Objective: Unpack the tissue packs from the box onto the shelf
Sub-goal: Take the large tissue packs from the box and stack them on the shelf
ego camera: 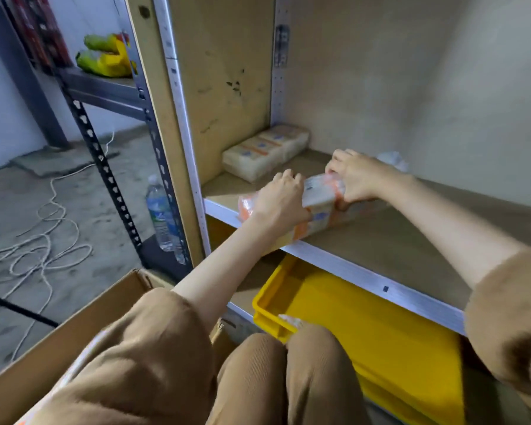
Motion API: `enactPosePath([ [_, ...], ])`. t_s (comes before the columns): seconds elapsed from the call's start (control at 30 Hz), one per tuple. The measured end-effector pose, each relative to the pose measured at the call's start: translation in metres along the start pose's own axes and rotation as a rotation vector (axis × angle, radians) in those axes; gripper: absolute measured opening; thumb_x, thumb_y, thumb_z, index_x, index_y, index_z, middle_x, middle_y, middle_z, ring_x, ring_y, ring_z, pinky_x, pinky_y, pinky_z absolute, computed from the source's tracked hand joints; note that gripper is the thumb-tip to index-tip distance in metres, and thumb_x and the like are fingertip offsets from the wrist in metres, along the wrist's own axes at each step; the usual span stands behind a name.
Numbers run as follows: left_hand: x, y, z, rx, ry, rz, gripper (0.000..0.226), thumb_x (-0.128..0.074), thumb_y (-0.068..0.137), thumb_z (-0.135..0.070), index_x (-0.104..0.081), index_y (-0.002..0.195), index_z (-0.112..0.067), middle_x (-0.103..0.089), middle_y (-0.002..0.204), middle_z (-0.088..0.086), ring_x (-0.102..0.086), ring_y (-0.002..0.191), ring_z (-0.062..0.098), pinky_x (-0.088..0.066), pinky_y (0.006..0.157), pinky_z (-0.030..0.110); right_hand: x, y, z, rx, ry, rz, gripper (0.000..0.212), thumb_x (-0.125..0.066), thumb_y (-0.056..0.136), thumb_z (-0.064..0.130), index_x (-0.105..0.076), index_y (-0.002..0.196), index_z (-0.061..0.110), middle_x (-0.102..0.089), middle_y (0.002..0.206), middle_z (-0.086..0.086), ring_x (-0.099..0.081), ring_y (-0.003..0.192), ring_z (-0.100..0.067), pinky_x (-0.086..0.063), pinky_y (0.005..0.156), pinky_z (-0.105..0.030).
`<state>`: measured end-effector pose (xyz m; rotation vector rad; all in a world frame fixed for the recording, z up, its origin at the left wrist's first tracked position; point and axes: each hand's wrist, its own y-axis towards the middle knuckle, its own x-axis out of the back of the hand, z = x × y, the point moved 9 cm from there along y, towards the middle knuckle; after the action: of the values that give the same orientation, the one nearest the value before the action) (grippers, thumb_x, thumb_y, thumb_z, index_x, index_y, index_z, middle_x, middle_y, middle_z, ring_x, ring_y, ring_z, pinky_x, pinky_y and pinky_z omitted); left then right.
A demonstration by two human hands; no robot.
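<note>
Well, pale wooden shelf [396,240], dusty concrete floor [16,207], possibly rope [53,182] alongside.

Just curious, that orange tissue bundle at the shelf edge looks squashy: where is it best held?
By its two ends, one hand from each side, as the left hand and right hand hold it: the tissue bundle is long and soft, and would likely sag from one end.

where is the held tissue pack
Head view: the tissue pack sits at the front left edge of the shelf, gripped by left hand and right hand, near the corner packs.
</note>
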<state>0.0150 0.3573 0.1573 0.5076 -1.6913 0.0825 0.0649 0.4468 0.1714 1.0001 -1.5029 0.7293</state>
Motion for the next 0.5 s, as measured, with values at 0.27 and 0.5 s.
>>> enactPosePath([
  [0.27, -0.022, 0.059, 0.020, 0.046, 0.015, 0.196, 0.068, -0.070, 0.074, -0.048, -0.050, 0.129, -0.013, -0.059, 0.126, 0.011, -0.057, 0.114, 0.028, -0.050, 0.087, 0.036, -0.023, 0.020, -0.026, -0.066, 0.087, 0.067, 0.064, -0.075, 0.067, 0.025, -0.051, 0.124, 0.008, -0.046, 0.121, -0.013, -0.044, 0.116, -0.029, -0.042, 0.092, -0.035],
  [0.5, -0.025, 0.092, 0.060, 0.182, -0.009, 0.207, 0.069, -0.063, 0.077, -0.056, -0.053, 0.123, -0.007, -0.057, 0.123, 0.016, -0.056, 0.112, 0.031, -0.045, 0.080, 0.035, -0.036, 0.006, -0.041, -0.194, 0.159, -0.118, 0.037, -0.059, 0.083, 0.019, -0.056, 0.117, 0.004, -0.049, 0.124, -0.013, -0.047, 0.120, -0.029, -0.046, 0.093, -0.038],
])
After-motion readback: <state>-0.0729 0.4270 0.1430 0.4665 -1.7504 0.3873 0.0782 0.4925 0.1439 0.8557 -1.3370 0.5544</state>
